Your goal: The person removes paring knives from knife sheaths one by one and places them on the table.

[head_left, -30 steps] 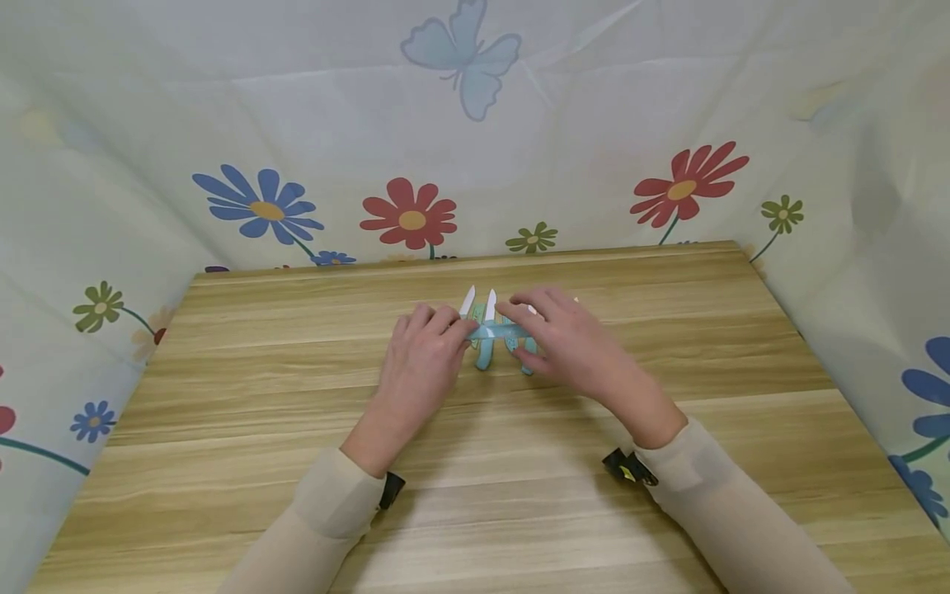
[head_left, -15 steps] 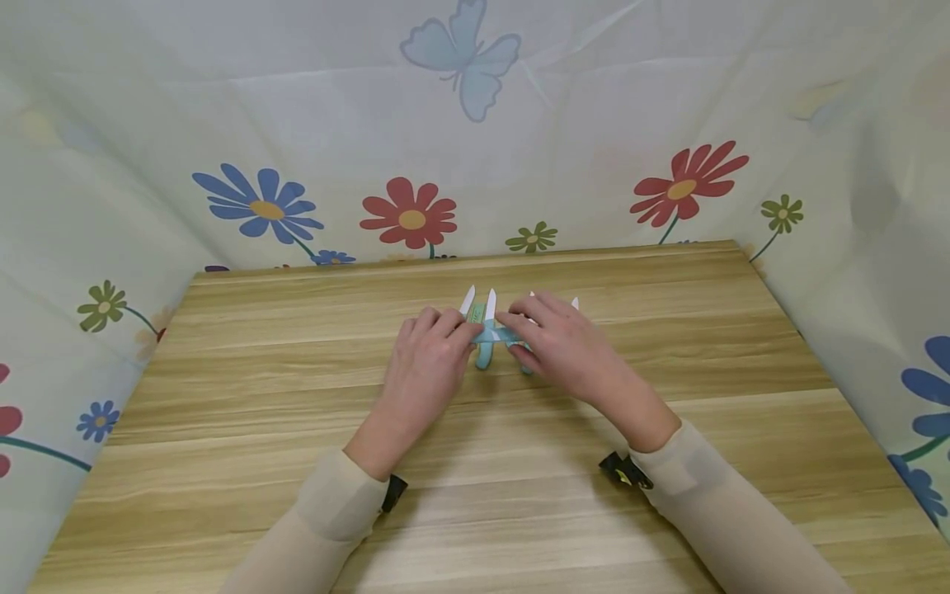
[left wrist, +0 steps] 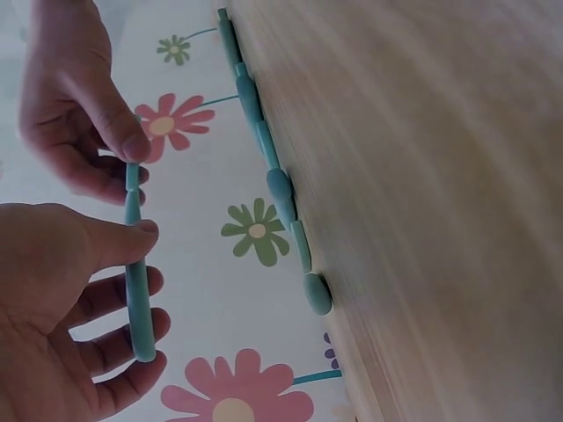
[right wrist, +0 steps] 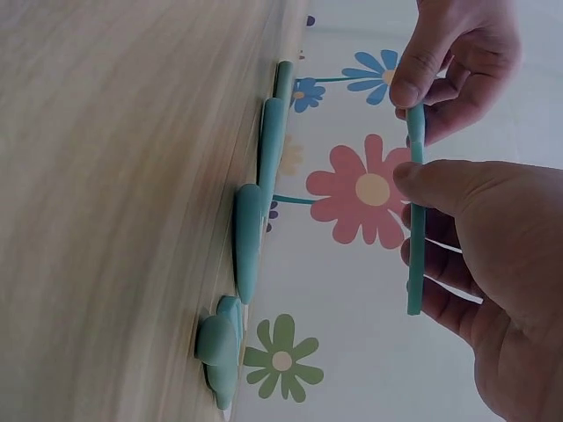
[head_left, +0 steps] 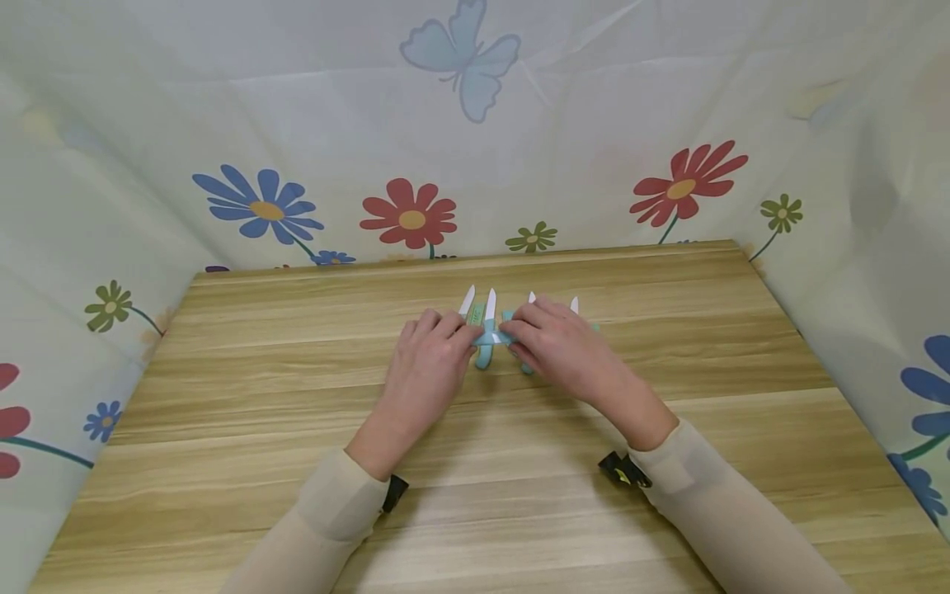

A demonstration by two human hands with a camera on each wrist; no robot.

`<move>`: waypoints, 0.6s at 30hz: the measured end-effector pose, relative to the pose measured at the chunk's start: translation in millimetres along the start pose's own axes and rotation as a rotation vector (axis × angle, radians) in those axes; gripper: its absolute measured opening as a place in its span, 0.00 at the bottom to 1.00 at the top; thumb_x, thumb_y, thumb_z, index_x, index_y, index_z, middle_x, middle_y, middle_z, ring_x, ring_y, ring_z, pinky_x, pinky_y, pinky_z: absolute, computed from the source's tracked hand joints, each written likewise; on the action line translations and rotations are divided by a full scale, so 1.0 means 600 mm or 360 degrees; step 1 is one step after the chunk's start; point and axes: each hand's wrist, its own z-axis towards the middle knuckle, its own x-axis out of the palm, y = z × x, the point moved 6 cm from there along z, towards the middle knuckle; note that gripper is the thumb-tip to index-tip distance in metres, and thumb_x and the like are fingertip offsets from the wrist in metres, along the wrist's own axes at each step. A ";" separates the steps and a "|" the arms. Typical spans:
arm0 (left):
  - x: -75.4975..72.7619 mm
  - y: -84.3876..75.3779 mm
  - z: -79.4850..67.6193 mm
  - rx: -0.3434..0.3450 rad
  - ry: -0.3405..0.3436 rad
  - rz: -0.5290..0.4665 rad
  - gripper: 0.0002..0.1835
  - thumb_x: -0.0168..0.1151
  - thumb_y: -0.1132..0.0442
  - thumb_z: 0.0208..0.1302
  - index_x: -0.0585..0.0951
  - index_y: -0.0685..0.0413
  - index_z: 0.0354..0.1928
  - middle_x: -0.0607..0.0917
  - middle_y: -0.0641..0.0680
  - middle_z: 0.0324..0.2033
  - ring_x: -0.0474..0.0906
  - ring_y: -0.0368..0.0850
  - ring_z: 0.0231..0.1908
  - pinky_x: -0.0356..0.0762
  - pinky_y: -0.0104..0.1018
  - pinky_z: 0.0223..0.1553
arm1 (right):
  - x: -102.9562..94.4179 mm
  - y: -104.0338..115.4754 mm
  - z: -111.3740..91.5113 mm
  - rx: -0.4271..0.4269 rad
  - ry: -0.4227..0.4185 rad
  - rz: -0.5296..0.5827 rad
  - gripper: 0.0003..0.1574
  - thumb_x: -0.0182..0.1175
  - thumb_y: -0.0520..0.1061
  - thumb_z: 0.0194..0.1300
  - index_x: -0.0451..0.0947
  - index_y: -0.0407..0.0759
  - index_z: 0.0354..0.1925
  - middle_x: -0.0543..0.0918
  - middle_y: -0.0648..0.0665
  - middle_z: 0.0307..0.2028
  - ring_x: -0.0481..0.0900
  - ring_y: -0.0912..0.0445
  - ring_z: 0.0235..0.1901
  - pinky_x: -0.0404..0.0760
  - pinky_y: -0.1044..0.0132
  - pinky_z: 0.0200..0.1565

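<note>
My left hand (head_left: 426, 363) grips the teal handle (left wrist: 139, 308) of a small knife, thumb on one side and fingers on the other. My right hand (head_left: 566, 345) pinches a slim teal sheath (right wrist: 416, 255) in line with that handle. In the head view a short bit of white blade (head_left: 498, 337) shows between the two hands; how much more is inside the sheath is hidden. Both wrist views show the held pieces above the table. Beneath and beyond the hands lie several knives with white blades, one a teal-handled knife (head_left: 484, 356) pointing away from me.
A green-printed flat piece (head_left: 477, 313) lies between two blades. Another white blade (head_left: 575, 304) points up beyond my right hand. The wood-grain table (head_left: 297, 355) meets a flower-printed cloth (head_left: 475, 157) at its back and sides.
My right hand has shifted a little left, and its fingers have come together on the sheath. Two blades beyond it now show more. My left hand has barely moved.
</note>
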 end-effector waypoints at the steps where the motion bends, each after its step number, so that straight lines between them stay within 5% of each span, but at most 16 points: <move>1: 0.001 0.000 0.000 0.0001 0.0004 0.0004 0.13 0.78 0.62 0.65 0.91 0.52 0.51 0.87 0.51 0.42 0.76 0.51 0.40 0.74 0.43 0.38 | 0.001 0.000 0.000 -0.0002 0.0007 0.0004 0.15 0.74 0.41 0.68 0.87 0.38 0.51 0.85 0.44 0.42 0.78 0.49 0.40 0.79 0.60 0.43; 18: 0.012 0.003 -0.002 -0.0035 0.0179 -0.0013 0.15 0.78 0.60 0.65 0.91 0.50 0.53 0.86 0.50 0.41 0.75 0.51 0.39 0.72 0.41 0.34 | 0.019 -0.004 -0.003 0.0079 0.0136 0.0050 0.16 0.75 0.40 0.67 0.88 0.38 0.52 0.85 0.44 0.43 0.80 0.48 0.44 0.81 0.55 0.50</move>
